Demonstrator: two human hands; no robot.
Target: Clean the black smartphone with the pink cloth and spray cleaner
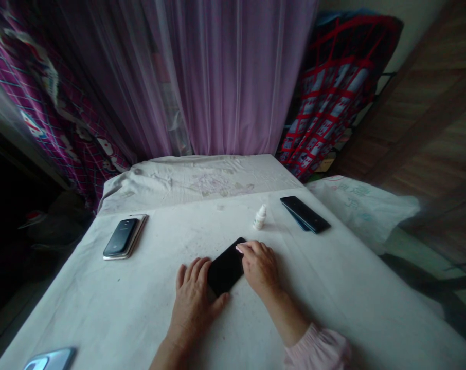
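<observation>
Pinch grip of the right hand on a pale piece, with the left hand spread against a black phone.

Nearest, a blue phone is cut off at lower left. The left hand lies open, thumb at the black phone's near end, fingers at its left side. The black phone lies flat and slanted on the table, between the hands; the right thumb and fingers close on the pale piece at its far end. Beyond are a left stack of phones, a white bottle, upright, a right stack and a curtain.
</observation>
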